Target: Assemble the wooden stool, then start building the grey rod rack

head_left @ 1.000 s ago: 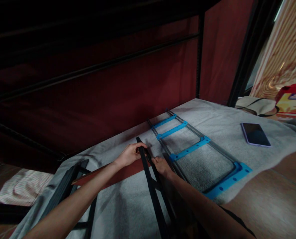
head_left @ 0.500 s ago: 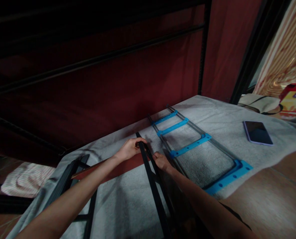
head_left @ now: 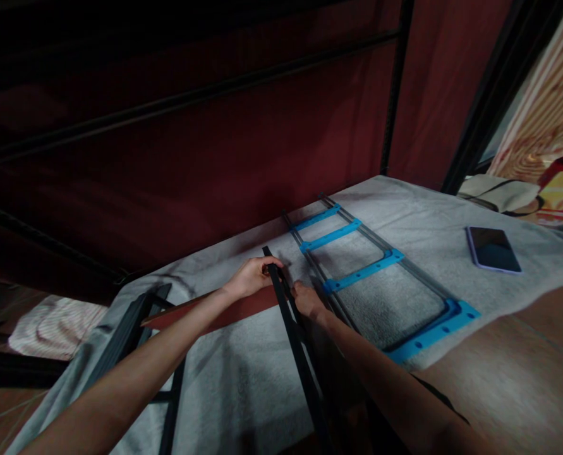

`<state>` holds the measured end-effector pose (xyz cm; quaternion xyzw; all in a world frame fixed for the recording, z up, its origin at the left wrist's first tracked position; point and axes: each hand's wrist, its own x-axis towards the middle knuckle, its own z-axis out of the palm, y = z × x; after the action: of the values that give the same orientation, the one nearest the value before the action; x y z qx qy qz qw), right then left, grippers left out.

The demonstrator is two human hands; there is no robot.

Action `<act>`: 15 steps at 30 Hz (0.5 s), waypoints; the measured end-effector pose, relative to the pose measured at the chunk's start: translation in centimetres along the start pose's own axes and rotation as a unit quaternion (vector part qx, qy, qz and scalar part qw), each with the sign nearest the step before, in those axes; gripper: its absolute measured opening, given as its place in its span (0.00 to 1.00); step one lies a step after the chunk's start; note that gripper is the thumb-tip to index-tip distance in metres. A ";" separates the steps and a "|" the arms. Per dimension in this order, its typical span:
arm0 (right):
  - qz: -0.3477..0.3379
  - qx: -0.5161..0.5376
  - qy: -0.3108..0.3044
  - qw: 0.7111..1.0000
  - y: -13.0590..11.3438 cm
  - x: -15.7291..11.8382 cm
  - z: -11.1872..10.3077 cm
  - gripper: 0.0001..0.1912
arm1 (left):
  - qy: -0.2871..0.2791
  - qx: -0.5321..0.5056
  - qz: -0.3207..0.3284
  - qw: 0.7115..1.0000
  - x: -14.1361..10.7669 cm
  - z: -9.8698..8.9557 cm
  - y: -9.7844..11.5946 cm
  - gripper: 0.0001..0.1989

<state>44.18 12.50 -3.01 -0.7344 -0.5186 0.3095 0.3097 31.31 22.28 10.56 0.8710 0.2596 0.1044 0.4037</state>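
Deep red on the panel [head_left: 243,170], black on the frame [head_left: 295,341], bright blue on the crossbars [head_left: 366,270], plain grey on the cloth [head_left: 234,379], and the phone [head_left: 493,249] shows black with a lilac edge!

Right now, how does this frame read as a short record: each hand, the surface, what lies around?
left hand: fingers wrapped around black frame near its far end
right hand: at the frame's right side, grip unclear
surface: light grey cloth
left side: reddish-brown board, dark slatted pieces
right side: blue-runged rack lying flat; phone beyond it, screen dark
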 end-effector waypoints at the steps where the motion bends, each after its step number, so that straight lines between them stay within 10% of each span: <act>1: 0.000 -0.005 0.001 1.000 0.0 0.0 0.0 0.13 | 0.002 0.006 0.000 1.000 0.1 0.1 -0.1 0.19; 15: -0.028 0.012 0.003 1.000 0.0 0.5 -0.3 0.04 | 0.024 0.058 0.015 0.998 -0.7 0.2 0.6 0.17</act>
<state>44.57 12.95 -2.85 -0.7171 -0.5341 0.3043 0.3283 31.03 21.51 10.89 0.8942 0.2617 0.1162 0.3441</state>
